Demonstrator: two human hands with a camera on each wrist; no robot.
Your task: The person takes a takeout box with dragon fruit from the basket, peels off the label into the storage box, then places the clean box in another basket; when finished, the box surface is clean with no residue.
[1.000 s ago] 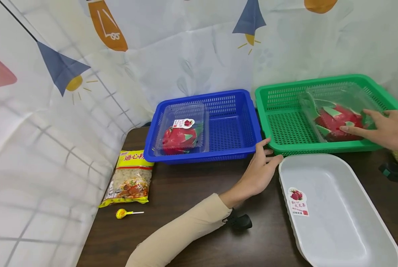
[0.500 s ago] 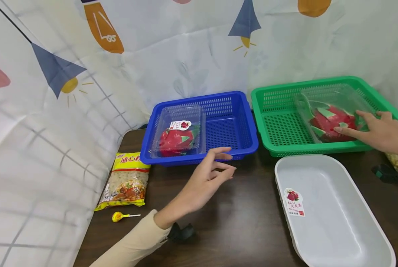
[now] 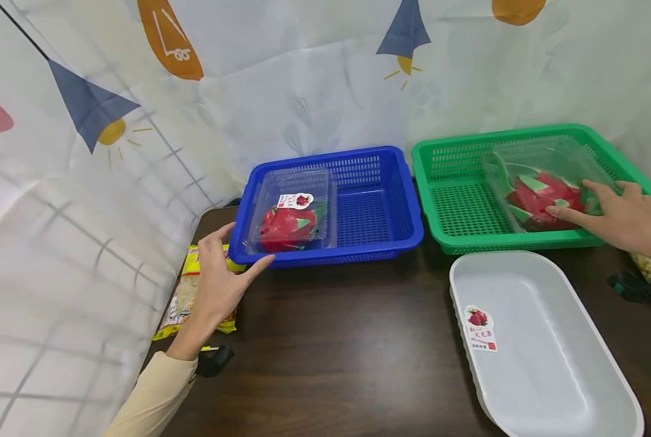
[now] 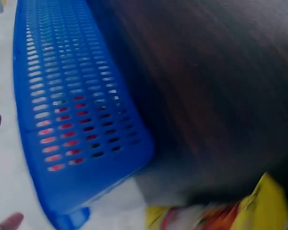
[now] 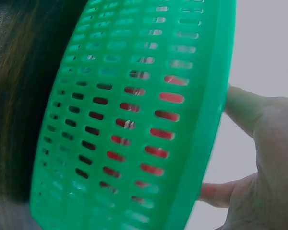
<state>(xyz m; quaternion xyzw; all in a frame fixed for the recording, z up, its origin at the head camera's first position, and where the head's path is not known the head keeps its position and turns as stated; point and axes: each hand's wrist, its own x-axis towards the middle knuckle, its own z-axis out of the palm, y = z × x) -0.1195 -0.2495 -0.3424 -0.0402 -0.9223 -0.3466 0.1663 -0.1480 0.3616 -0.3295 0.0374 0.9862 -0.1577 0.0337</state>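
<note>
My left hand point(image 3: 220, 285) is at the front left corner of a blue basket point(image 3: 333, 261), thumb and fingers spread around the corner. In the left wrist view its fingertips point(image 4: 12, 222) show apart from the basket wall. Inside that basket lies a clear lidded box with a label, holding a red dragon fruit point(image 3: 287, 229). My right hand point(image 3: 626, 215) reaches over the front rim of a green basket point(image 3: 522, 246) and rests on another clear box point(image 3: 544, 152) with a red dragon fruit point(image 3: 541, 200) in it. The right wrist view shows the thumb and fingers behind the basket rim, their tips hidden.
A white tray point(image 3: 544, 364) with a dragon fruit label stands in front of the green basket. Behind my left hand lies a yellow pasta bag point(image 3: 180, 303), partly covered. Dark wood table point(image 3: 331, 352) spans the front; a patterned curtain point(image 3: 314, 79) hangs behind the baskets.
My left hand has moved left from between the two baskets, across the front of the blue one, to its left corner. My right hand stays on the box in the green basket.
</note>
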